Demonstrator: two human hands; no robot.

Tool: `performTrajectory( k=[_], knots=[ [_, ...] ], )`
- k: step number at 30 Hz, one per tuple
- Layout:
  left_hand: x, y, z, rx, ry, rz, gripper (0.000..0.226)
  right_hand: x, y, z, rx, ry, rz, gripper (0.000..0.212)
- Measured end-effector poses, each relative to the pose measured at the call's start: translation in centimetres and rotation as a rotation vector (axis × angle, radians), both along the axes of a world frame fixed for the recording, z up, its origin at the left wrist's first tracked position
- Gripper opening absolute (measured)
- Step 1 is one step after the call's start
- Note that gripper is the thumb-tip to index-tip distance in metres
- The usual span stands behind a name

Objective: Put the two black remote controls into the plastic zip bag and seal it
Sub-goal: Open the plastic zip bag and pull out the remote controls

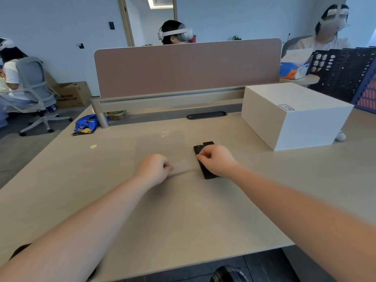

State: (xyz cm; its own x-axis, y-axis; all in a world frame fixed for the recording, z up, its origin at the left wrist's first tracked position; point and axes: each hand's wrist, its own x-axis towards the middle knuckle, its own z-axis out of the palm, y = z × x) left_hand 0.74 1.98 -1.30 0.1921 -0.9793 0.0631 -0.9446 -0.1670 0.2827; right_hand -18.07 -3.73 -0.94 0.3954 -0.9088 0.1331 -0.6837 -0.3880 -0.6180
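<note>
Head view shows my left hand (153, 167) and right hand (215, 160) pinching the zip bag's (162, 147) near edge, the two remotes (205, 159) under my right hand, long axes running near-to-far.

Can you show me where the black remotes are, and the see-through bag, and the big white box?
remotes (207, 174): head view, near end of the front remote, below the right hand.
bag (160, 143): head view, flat middle of the clear plastic.
white box (284, 102): head view, top face.
</note>
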Motion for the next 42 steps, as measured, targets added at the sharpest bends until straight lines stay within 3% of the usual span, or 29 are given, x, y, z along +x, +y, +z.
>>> performTrajectory(
  k=[4, 8, 13, 19, 24, 33, 42],
  knots=[
    [0.6, -0.1, 0.3, -0.124, 0.228, 0.120, 0.027, 0.6, 0.3, 0.5, 0.194, -0.132, -0.005, 0.026],
    [-0.6, -0.1, -0.1, -0.187, 0.406, 0.103, 0.020, 1.8, 0.9, 0.5, 0.340, -0.154, 0.052, 0.026],
    [-1.7, -0.2, -0.3, -0.224, 0.483, 0.082, 0.013, 2.9, 1.2, 0.3, 0.409, -0.273, 0.050, 0.034],
    [-2.2, -0.2, -0.6, -0.267, 0.585, 0.081, 0.013, 3.6, 1.1, 0.2, 0.491, -0.397, -0.025, 0.027],
    [-2.0, -0.2, -1.0, -0.236, 0.596, 0.047, 0.012, 4.1, 1.2, 0.0, 0.546, -0.468, -0.090, 0.016],
    [-2.1, -1.4, -1.6, -0.172, 0.637, 0.075, 0.018, 4.2, 0.9, 0.2, 0.492, -0.386, -0.153, 0.024],
    [-2.8, -1.4, -1.8, -0.207, 0.463, 0.102, 0.015, 4.3, 1.3, 0.1, 0.398, -0.341, -0.156, 0.018]
  ],
)
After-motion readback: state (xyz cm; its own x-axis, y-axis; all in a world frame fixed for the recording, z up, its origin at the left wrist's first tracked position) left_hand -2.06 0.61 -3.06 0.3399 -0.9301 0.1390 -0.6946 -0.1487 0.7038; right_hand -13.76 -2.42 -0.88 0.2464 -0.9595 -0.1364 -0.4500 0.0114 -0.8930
